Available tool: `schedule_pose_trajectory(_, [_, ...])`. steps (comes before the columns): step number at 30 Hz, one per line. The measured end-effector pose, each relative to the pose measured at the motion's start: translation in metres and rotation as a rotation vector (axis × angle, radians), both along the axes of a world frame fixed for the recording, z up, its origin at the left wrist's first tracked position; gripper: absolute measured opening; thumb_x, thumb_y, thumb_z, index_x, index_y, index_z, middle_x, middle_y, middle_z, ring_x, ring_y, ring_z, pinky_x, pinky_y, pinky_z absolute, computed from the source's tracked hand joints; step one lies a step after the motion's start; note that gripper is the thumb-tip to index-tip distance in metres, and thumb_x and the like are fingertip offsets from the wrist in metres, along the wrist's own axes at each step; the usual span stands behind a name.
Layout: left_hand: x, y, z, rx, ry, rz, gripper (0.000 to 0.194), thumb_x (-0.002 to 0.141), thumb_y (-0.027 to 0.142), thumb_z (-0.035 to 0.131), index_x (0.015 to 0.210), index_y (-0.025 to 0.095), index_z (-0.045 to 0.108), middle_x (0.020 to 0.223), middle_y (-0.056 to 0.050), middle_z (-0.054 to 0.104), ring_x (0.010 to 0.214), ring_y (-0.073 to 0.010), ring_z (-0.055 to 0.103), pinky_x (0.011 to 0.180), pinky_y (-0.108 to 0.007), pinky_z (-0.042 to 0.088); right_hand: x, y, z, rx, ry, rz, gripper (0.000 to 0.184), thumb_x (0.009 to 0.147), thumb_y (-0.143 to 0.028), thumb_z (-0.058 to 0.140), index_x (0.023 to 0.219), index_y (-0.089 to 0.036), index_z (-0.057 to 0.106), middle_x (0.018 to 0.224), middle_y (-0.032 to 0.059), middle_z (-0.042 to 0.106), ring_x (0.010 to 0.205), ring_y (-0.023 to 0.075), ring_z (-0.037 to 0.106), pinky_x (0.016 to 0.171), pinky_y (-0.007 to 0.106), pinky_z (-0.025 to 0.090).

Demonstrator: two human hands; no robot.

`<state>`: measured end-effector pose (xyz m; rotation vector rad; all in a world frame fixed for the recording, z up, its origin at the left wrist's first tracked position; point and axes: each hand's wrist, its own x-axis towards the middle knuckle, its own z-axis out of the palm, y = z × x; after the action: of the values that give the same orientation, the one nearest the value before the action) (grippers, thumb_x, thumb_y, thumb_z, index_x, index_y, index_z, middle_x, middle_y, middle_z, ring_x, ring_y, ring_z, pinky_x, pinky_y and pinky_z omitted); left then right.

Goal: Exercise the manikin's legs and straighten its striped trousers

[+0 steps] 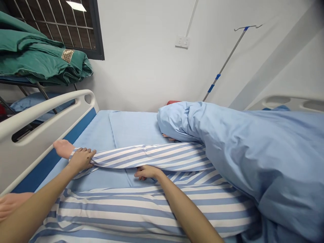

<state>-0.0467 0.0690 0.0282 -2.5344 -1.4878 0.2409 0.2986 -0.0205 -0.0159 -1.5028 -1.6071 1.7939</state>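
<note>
A figure in blue-and-white striped trousers (pixel 152 206) lies on the bed, both legs stretched toward the left end. My left hand (pixel 81 159) is closed over the far leg's cuff, just above the bare foot (pixel 63 149). Against the inner side of that same leg, around the knee, is my right hand (pixel 146 172). Its fingers are curled and partly tucked at the leg's lower edge, so what they grip is hidden. The near leg lies below my forearms, and its foot (pixel 15 204) is partly covered by my left arm.
A bunched light-blue quilt (pixel 240 145) covers the figure's upper part. The bed has a white end board (pixel 45 111) at left and a light-blue sheet (pixel 134 126). Green folded cloth (pixel 37 54) lies on a rack behind. An IV pole (pixel 225 64) stands by the wall.
</note>
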Motion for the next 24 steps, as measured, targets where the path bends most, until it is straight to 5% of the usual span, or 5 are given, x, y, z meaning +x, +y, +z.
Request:
schedule_pose_trajectory(5, [0.000, -0.008, 0.008, 0.014, 0.060, 0.019, 0.047, 0.066, 0.024, 0.054, 0.112, 0.013, 0.056, 0.105, -0.019, 0.060, 0.103, -0.0321, 0.050, 0.090, -0.042, 0.033, -0.001, -0.004, -0.004, 0.058, 0.004, 0.058, 0.054, 0.063, -0.026, 0.067, 0.115, -0.017, 0.055, 0.079, -0.0003, 0.061, 0.064, 0.0108, 0.055, 0.052, 0.020, 0.042])
schedule_pose_trajectory(9, [0.022, -0.031, 0.011, 0.109, 0.047, 0.089, 0.062, 0.062, 0.022, 0.058, 0.122, 0.012, 0.047, 0.120, -0.022, 0.052, 0.116, -0.0355, 0.041, 0.098, -0.048, 0.026, -0.002, -0.006, -0.002, 0.149, -0.100, 0.124, 0.038, 0.064, -0.029, 0.066, 0.099, -0.017, 0.064, 0.070, -0.0032, 0.058, 0.062, 0.0098, 0.052, 0.059, 0.021, 0.042])
schedule_pose_trajectory(13, [0.055, -0.072, 0.012, 0.062, -0.176, 0.064, 0.060, 0.069, 0.029, 0.053, 0.126, 0.014, 0.043, 0.130, -0.019, 0.047, 0.123, -0.0324, 0.038, 0.103, -0.044, 0.027, -0.002, -0.018, 0.012, 0.232, -0.147, 0.111, 0.037, 0.058, -0.029, 0.070, 0.093, -0.020, 0.065, 0.079, -0.0023, 0.062, 0.075, 0.0143, 0.056, 0.073, 0.026, 0.043])
schedule_pose_trajectory(18, [0.053, -0.135, 0.019, -0.243, -0.448, -0.008, 0.053, 0.068, 0.023, 0.045, 0.121, 0.021, 0.048, 0.128, -0.006, 0.052, 0.120, -0.0220, 0.045, 0.104, -0.033, 0.033, 0.005, -0.067, 0.037, 0.435, -0.185, -0.020, 0.044, 0.066, -0.027, 0.060, 0.110, -0.019, 0.060, 0.106, 0.0068, 0.061, 0.101, 0.0239, 0.054, 0.088, 0.034, 0.039])
schedule_pose_trajectory(24, [0.007, -0.175, 0.010, -0.404, -0.307, 0.062, 0.074, 0.053, 0.023, 0.052, 0.126, 0.026, 0.044, 0.132, -0.005, 0.051, 0.121, -0.0256, 0.045, 0.103, -0.035, 0.035, 0.010, -0.150, 0.056, 0.709, -0.064, -0.371, 0.029, 0.074, -0.021, 0.048, 0.100, -0.024, 0.061, 0.101, 0.0050, 0.063, 0.099, 0.0224, 0.056, 0.085, 0.034, 0.043])
